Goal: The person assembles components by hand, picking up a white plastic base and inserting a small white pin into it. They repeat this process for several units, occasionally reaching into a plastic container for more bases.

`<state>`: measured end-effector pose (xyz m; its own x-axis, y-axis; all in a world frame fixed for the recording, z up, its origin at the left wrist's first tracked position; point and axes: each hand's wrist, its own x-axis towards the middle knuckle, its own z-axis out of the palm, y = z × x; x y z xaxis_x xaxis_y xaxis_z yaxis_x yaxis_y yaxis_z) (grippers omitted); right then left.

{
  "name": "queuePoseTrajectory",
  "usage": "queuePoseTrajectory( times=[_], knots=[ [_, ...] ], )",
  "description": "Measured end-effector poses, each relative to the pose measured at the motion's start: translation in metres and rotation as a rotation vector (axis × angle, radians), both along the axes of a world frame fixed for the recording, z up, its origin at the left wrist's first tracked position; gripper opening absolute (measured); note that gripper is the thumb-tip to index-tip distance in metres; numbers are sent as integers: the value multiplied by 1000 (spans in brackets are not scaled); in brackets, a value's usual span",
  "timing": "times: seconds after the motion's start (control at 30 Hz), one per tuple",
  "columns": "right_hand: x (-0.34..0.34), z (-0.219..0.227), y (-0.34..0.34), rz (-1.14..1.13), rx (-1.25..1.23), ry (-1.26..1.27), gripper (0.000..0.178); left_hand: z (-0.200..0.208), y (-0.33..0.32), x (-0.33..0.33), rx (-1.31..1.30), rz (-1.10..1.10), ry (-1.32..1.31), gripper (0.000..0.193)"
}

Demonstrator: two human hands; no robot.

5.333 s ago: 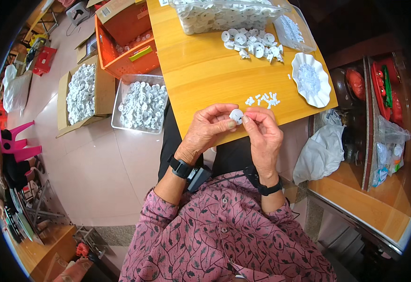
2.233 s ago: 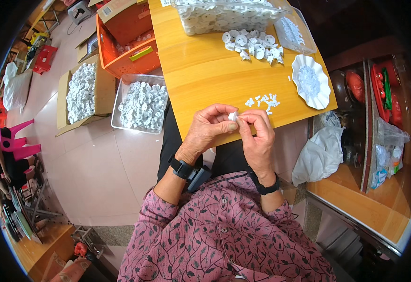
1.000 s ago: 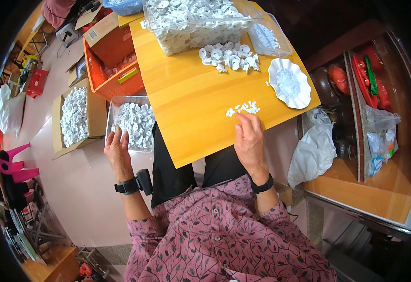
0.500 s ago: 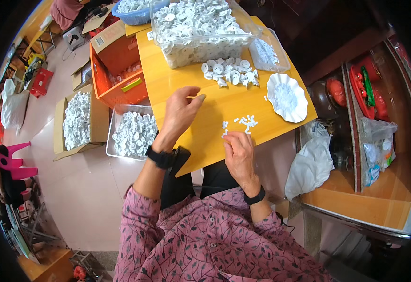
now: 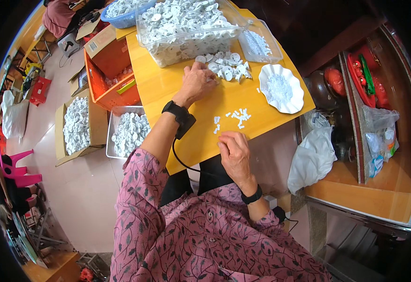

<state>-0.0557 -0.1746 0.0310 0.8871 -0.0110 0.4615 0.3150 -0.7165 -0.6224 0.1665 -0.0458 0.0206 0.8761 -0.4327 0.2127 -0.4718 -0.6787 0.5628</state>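
Observation:
My left hand (image 5: pixel 197 85) reaches to the left edge of a heap of white round plastic parts (image 5: pixel 228 66) on the yellow table (image 5: pixel 167 141). Its fingers are bent but apart, with their tips partly hidden against the parts. Nearer the table's front edge is my right hand (image 5: pixel 236 157), its thumb and fingers curled together in a pinch. Whatever lies between those fingertips is too small to make out. Just beyond them several small white plastic pegs (image 5: pixel 239 115) lie loose on the tabletop.
A large clear bin (image 5: pixel 191 40) full of white parts stands at the back, beside a clear tray (image 5: pixel 262 44) of small pieces. A scalloped white dish (image 5: pixel 280 89) sits at the right. Left of the table are an orange crate (image 5: pixel 109 70), a cardboard box (image 5: pixel 77 124) and a white-rimmed bin (image 5: pixel 129 131).
My left hand has moved away from me, up to the heap of round parts. My right hand has drawn back slightly from the pegs. The view has shifted a little.

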Motion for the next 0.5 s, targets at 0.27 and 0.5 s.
queuePoseTrajectory(
  times=[0.27,0.5],
  knots=[
    [3,-4,-1,-16,-17,-22,12,10,18,-57,-35,-245,-108,19],
    [6,-3,5,-27,-163,-16,22,26,33,-106,-4,-330,-54,25]
  ],
)
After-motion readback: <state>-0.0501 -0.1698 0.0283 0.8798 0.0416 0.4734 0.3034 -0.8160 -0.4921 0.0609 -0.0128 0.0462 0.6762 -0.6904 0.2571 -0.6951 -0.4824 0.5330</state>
